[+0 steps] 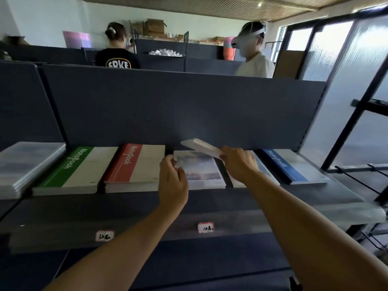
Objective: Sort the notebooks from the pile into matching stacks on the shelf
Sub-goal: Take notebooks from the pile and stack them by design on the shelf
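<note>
A row of notebook stacks lies on the dark shelf: a wrapped pale stack at far left, a green-banded stack, a red-banded stack, a sky-picture stack, a pale stack partly hidden by my right arm, and a blue-banded stack. My right hand grips a white bundle of notebooks, tilted in the air above the sky-picture stack. My left hand pinches the left edge of that stack's top notebook.
A dark back panel rises right behind the stacks. Two price tags sit on the shelf's front lip. A black metal rack stands at the right. Two people stand beyond the panel.
</note>
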Available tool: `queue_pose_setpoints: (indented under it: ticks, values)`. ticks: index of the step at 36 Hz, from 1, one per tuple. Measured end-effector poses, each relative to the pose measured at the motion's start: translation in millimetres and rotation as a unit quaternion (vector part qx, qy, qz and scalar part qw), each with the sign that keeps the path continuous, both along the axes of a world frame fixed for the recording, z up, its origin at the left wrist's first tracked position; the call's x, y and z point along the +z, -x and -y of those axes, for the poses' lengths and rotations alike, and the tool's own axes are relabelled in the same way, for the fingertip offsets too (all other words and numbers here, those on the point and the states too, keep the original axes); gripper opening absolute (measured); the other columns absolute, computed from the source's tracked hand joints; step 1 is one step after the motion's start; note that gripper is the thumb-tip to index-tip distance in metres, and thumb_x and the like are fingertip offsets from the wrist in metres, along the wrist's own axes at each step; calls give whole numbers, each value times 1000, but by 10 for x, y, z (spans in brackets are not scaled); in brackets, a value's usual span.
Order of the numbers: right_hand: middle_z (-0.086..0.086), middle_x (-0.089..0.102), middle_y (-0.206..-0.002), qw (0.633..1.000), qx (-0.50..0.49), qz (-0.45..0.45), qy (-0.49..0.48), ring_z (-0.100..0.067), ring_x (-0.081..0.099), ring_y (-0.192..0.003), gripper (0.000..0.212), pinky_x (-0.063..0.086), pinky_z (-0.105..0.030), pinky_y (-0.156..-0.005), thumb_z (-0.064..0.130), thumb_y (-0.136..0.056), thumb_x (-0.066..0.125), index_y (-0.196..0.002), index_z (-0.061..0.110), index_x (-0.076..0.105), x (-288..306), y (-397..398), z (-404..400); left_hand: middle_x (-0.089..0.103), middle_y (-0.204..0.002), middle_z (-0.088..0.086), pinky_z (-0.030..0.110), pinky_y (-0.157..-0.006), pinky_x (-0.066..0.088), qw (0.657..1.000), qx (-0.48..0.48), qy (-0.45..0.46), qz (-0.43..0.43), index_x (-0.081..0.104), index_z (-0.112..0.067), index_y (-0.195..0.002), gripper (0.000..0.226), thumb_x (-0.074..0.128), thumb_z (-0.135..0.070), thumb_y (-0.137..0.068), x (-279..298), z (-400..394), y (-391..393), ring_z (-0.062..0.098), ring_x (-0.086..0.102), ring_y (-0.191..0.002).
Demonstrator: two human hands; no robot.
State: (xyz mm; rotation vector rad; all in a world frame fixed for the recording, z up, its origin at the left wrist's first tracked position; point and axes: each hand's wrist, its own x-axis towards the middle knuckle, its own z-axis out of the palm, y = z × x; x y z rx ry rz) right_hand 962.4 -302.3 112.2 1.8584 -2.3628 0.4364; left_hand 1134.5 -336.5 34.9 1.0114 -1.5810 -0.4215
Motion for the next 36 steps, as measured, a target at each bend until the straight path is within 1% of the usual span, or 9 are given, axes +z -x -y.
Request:
queue_pose_setpoints:
  ticks: [3, 6, 9, 11, 14, 18, 26, 32, 36]
  values:
    - [-5, 62, -122, 998, 22, -29, -46, -29, 60, -103, 33, 43, -32, -74, 22, -101, 37, -130, 30, 52, -76, -14, -20, 58, -115, 17, 27, -80, 47, 995, 31, 70, 60, 51, 2, -125, 41, 61, 2, -85, -4, 50, 6, 29, 57, -103]
    - [0, 60, -125, 992, 54, -70, -88, -26, 61, -105, 33, 49, -35, -82, 24, -101, 40, -132, 31, 49, -253, -93, -5, 57, -126, 12, 36, -92, 45, 977, 14, 85, 193, 53, -7, -129, 42, 52, -30, -93, 69, 64, 13, 29, 53, -115]
    - [-2, 59, -126, 992, 73, -36, -100, -27, 60, -109, 30, 50, -39, -86, 33, -100, 45, -128, 29, 52, -413, -136, 24, 39, -146, 3, 37, -107, 32, 911, -73, 13, 407, 45, -23, -140, 51, 40, -49, -97, 98, 85, 16, 23, 35, -134]
    - [-3, 57, -130, 990, 83, -17, -112, -27, 57, -114, 35, 47, -38, -90, 36, -96, 51, -130, 25, 53, -464, -134, 25, 34, -147, -1, 36, -107, 31, 877, -96, -23, 470, 39, -30, -144, 51, 38, -51, -98, 42, 108, 19, 22, 31, -134]
    - [-1, 48, -140, 985, 101, -12, -138, -27, 50, -123, 53, 43, -36, -96, 42, -92, 58, -140, 25, 43, -466, -101, 15, 33, -147, -2, 39, -109, 33, 870, -106, -62, 477, 35, -33, -145, 48, 36, -48, -99, -38, 114, 24, 25, 28, -135]
    - [-1, 48, -142, 985, 103, -5, -141, -27, 48, -126, 53, 42, -37, -99, 43, -91, 58, -140, 28, 43, -440, -69, 53, 23, -153, 1, 45, -109, 36, 848, -94, -88, 513, 26, -32, -147, 48, 35, -41, -102, -104, 113, 50, 33, 18, -140]
    - [0, 47, -143, 985, 94, 15, -145, -26, 47, -128, 56, 43, -38, -101, 44, -89, 61, -140, 28, 43, -475, -39, 99, 37, -138, 4, 41, -87, 47, 830, -68, -92, 546, 32, -27, -145, 43, 35, -23, -103, -49, 197, 119, 33, 39, -121]
    - [-3, 47, -142, 986, 91, 1, -137, -25, 47, -127, 56, 42, -37, -98, 40, -91, 59, -142, 25, 41, -497, -76, 68, 31, -140, 5, 42, -90, 45, 818, -65, -105, 562, 30, -27, -144, 48, 38, -15, -98, -6, 150, 145, 36, 34, -125]
    - [-4, 47, -142, 986, 100, 0, -133, -25, 45, -128, 54, 42, -38, -98, 41, -92, 56, -141, 23, 42, -518, -108, 80, 38, -142, 8, 38, -109, 31, 819, -47, -74, 567, 34, -22, -145, 47, 39, -17, -99, 42, 123, 174, 33, 30, -133]
